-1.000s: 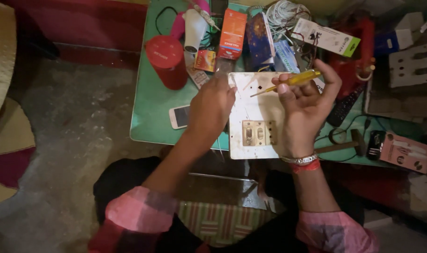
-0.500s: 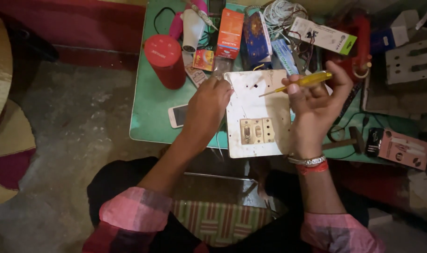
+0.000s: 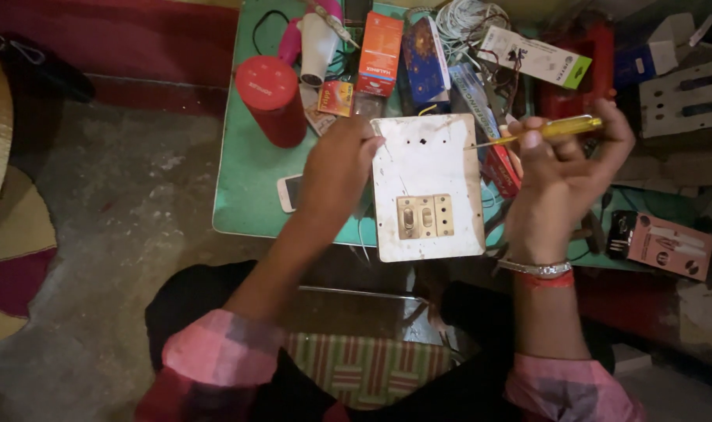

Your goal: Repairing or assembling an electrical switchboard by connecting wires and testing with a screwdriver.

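One white switch board (image 3: pixel 428 187) with two switches lying on the green table (image 3: pixel 250 180), its near edge jutting past the table's front edge. Left hand (image 3: pixel 336 173) gripping the board's left edge; right hand (image 3: pixel 563 176) clenched around one yellow-handled screwdriver (image 3: pixel 539 131), tip just off the board's right edge. Clutter along the far side: one red cylinder (image 3: pixel 271 100), one phone (image 3: pixel 288 192), several boxes; open table left of the phone.

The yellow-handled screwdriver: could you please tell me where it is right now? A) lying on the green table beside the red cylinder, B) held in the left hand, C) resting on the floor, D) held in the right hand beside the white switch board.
D: the right hand grips the yellow-handled screwdriver, its tip pointing toward the white switch board, while the left hand holds the board's left edge.
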